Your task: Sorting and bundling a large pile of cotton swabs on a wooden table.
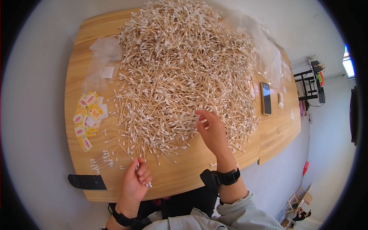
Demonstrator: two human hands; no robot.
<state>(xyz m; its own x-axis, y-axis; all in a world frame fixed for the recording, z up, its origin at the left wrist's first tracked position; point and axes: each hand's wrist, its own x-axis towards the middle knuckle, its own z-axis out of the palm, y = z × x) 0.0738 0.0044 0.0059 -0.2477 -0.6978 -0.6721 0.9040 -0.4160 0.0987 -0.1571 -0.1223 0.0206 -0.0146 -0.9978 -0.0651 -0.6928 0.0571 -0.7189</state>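
My left hand is closed round a few cotton swabs near the table's front edge; white tips stick out below its fingers. Over the front right part of a large heap of cotton swabs, my right hand has its fingers loosely bent and apart. Nothing shows clearly between those fingers. The swabs have pale wooden sticks and white tips, and they lie in all directions. Left of my left hand, a small group of swabs lies roughly side by side.
Yellow and white printed paper pieces lie on the wooden table at left. A black curved strip sits at the front left corner. Clear plastic bags flank the heap. A phone lies at right.
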